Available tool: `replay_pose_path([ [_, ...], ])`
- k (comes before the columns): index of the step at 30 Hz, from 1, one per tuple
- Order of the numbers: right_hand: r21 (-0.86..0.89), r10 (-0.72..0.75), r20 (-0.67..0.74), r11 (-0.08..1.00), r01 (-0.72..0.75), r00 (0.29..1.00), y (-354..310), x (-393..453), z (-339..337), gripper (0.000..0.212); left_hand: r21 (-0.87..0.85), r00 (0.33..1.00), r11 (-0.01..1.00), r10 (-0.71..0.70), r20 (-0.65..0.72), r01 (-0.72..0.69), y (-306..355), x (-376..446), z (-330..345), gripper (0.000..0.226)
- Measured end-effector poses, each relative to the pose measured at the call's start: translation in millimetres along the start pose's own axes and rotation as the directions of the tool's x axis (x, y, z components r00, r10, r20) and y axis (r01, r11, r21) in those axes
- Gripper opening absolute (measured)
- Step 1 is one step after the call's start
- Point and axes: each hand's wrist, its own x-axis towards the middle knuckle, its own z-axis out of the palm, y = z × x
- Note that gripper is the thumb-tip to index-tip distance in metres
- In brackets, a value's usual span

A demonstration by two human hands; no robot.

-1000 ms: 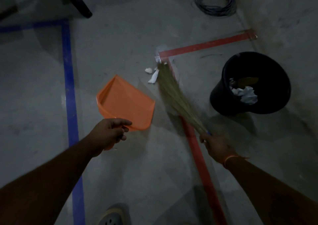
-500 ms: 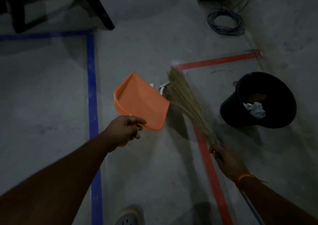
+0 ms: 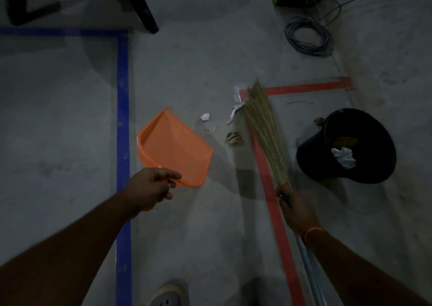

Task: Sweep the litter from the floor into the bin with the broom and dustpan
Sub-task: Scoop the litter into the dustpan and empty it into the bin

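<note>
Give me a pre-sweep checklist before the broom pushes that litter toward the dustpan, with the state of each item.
1. Right hand grips the broom: ok.
2. Left hand holds the orange dustpan: ok.
3. Dustpan lip flat on the floor: cannot tell.
4. Litter between broom and pan: white paper ball, brown scrap, white strip at the bristles: ok.
5. Black bin open and near, right of the broom: ok.

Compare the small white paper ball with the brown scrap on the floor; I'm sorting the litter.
The white paper ball is smaller, brighter and lies farther from the broom; the brown scrap is larger, duller and sits beside its bristles. Both are crumpled, on the floor, outside the orange dustpan.
</note>
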Motion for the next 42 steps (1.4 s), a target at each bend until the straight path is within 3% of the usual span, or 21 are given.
replay_pose_path([
  [9, -0.002, 0.125, -0.032, 0.992, -0.125, 0.992, -24, -19, -10, 0.018, 0.012, 1.0, 1.0, -0.016, 0.008, 0.016, 23, -3, -22, 0.037],
  [18, 0.049, 0.072, -0.135, 0.997, -0.066, 0.988, -44, -50, -32, 0.032, 0.005, 1.0, 1.0, 0.015, 0.017, -0.015, 58, -3, -57, 0.036],
  [25, 0.173, 0.113, -0.034, 0.979, -0.105, 0.993, -71, -28, -41, 0.027, 0.024, 1.0, 1.0, 0.004, 0.02, -0.004, 55, 2, -77, 0.035],
  [29, 0.156, 0.063, -0.017, 0.986, -0.06, 0.998, -71, -43, -42, 0.042, 0.018, 1.0, 1.0, 0.001, 0.005, -0.001, 56, 5, -73, 0.036],
  [33, 0.214, 0.111, -0.022, 0.971, -0.104, 0.994, -53, -53, -36, 0.052, 0.001, 1.0, 1.0, -0.003, 0.022, 0.003, 63, 11, -61, 0.036],
  [38, 0.367, 0.255, 0.022, 0.897, -0.245, 0.967, -56, -33, -46, 0.022, 0.012, 0.999, 1.0, -0.001, 0.045, 0.001, 78, 22, -54, 0.037],
  [42, 0.507, 0.299, 0.027, 0.818, -0.271, 0.954, -63, -4, -58, 0.023, 0.045, 0.999, 0.999, 0.006, 0.045, -0.008, 91, 27, -47, 0.038],
])
